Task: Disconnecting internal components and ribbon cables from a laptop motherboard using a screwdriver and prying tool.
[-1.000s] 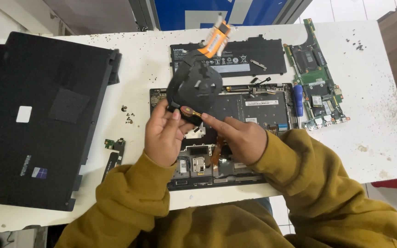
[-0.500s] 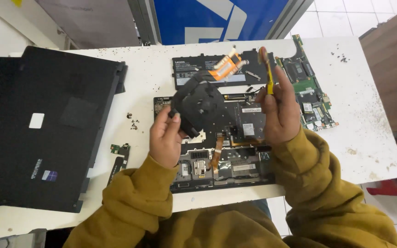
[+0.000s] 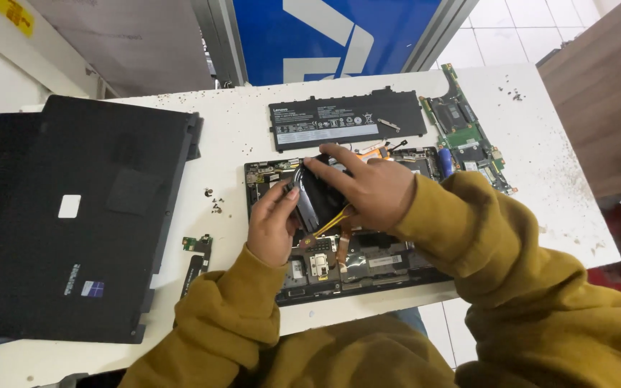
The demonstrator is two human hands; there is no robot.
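Head view, single camera looking down on the counter (image 3: 238, 129).

Your left hand (image 3: 273, 228) has its grip closed on the left edge of the black fan and heatsink assembly (image 3: 319, 202), thumb and fingertips pinching it. Your right hand (image 3: 369, 192) lies over the assembly's top from the 3 o'clock side, fingers spread across it and holding it too; a yellow-handled tool (image 3: 330, 221) is tucked under that palm, its tip pointing toward 7 o'clock. The assembly sits tilted, raised off the open laptop base (image 3: 357, 269), over the base's upper-left area.

Around it: the flat black battery (image 3: 346, 118) lies on the counter at 12 o'clock from the base, apart from it. A green circuit board (image 3: 468, 136) lies at 2 o'clock. The black laptop cover (image 3: 73, 215) rests at 9 o'clock, well apart. Loose screws (image 3: 213, 201) and a small board piece (image 3: 197, 248) lie between cover and base.

Handling notes, as judgement: keep the assembly level with both hands so the thin copper pipe does not bend. Hold it by the edges, not the fan blades. Mind the tool tip near the exposed parts below. Whether any cable is attached underneath cannot be seen, so move it slowly.
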